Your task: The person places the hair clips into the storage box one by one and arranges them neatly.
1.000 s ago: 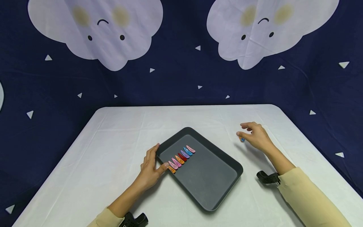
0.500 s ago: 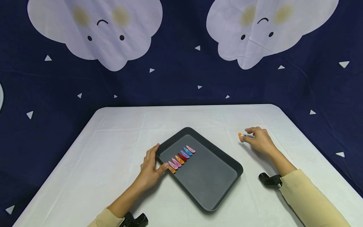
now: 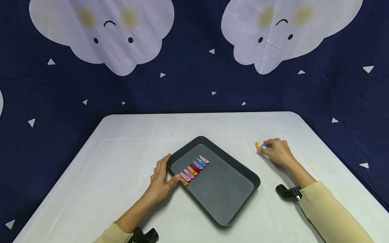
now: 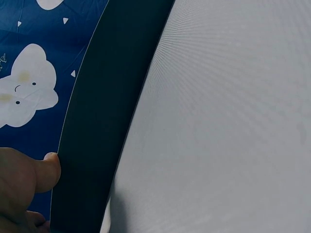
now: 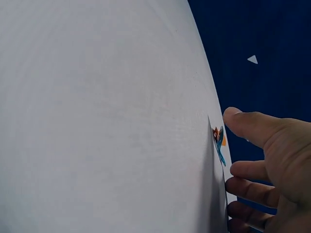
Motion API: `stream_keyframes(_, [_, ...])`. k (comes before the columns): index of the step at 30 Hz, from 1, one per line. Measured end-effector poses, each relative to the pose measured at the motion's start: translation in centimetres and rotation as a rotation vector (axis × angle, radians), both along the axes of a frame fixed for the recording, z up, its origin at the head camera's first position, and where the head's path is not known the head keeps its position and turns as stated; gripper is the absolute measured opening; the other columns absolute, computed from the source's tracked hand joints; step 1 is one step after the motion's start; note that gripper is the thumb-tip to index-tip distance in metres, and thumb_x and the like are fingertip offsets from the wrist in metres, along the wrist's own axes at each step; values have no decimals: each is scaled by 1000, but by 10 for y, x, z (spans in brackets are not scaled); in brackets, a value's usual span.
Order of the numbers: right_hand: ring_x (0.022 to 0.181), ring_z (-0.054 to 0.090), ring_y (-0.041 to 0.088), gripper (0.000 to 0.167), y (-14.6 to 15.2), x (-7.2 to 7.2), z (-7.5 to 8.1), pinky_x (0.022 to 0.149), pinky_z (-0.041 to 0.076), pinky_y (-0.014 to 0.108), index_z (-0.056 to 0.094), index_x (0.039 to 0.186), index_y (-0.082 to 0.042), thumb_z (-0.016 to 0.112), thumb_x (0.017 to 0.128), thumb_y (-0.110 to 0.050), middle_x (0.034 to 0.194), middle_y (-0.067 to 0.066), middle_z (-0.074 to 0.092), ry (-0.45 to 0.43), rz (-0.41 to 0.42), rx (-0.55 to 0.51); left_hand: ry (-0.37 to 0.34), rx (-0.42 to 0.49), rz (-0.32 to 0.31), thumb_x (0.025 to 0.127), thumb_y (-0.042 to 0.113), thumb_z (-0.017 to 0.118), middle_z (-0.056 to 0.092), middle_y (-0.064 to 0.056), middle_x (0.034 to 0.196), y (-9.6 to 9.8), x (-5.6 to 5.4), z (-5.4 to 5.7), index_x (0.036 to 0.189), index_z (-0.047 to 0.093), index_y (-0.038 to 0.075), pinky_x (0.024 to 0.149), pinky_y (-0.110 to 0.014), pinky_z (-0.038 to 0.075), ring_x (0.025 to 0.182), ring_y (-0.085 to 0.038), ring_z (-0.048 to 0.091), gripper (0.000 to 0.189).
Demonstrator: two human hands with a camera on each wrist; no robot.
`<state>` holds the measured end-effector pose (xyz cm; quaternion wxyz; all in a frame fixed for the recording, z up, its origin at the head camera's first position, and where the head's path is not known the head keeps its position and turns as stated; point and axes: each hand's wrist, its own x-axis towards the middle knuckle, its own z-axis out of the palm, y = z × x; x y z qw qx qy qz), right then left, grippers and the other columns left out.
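Observation:
A dark grey baking tray [image 3: 226,189] lies at an angle on the white table. Along its left part runs a slanted row of several snap hair clips [image 3: 194,168] in pink, blue, purple, red and orange. My left hand [image 3: 161,182] holds the tray's left edge, thumb at the rim beside the nearest orange clip; in the left wrist view the thumb [image 4: 47,172] touches the tray's wall. My right hand [image 3: 278,152] is low right of the tray, thumb and fingers parted around a small group of clips, an orange one [image 3: 257,145] and a blue one [image 5: 221,148] among them.
White cloth covers the table [image 3: 136,141], which has rounded far corners. Behind it hangs a navy curtain [image 3: 188,87] with clouds and small triangles. A black wrist mount [image 3: 287,192] sits under the right forearm, another [image 3: 144,236] by the left.
My right hand has come down and slightly right beside the loose clips, bringing the orange one and then the blue one into sight. The left hand and tray have stayed put.

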<state>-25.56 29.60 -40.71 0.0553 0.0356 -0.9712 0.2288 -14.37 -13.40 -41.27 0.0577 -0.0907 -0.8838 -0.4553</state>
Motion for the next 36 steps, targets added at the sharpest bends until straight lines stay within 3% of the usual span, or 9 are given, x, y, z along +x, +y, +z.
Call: stream_keyframes(36, [101,42,43,54,-4,0,-4,83,31,53,62,116,3,71,80,-36,116,29,56,36,-33,40,4,-10,-7,88,21,65,26,-15,150,0,1,3,148,21,9,95,-59,21,133,-39,28,76])
